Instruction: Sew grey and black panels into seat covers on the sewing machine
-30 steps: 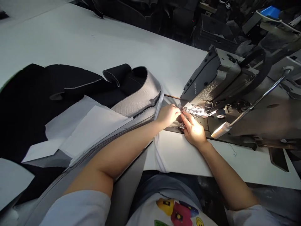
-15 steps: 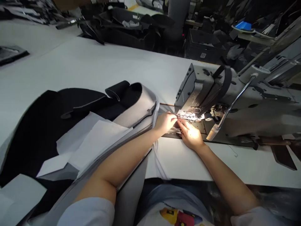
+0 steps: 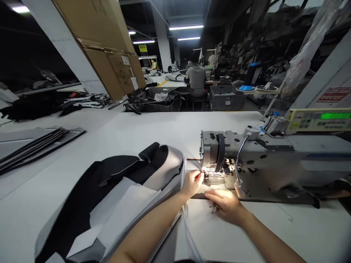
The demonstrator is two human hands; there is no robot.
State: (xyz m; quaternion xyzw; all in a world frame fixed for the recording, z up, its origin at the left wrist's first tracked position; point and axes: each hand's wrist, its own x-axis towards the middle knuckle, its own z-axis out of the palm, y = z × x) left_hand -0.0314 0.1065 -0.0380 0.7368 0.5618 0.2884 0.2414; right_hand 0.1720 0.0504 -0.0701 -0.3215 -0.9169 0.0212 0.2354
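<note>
Sewing machine presser foot (image 3: 210, 175) sits beside pinched left-hand fingers (image 3: 199, 176), right hand (image 3: 225, 206) lying open.

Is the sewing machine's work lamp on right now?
On: the gooseneck lamp is lit, casting bright light across the needle area and the right hand.

Fluorescent ceiling lights (image 3: 186, 27), white concrete pillar (image 3: 161, 44), tall leaning cardboard cartons (image 3: 101, 44), grey plastic crate (image 3: 226, 99), seated co-worker (image 3: 196, 75)

Sewing machine (image 3: 263, 164) on the table (image 3: 153, 128), right of fabric panels (image 3: 90, 186)
</note>
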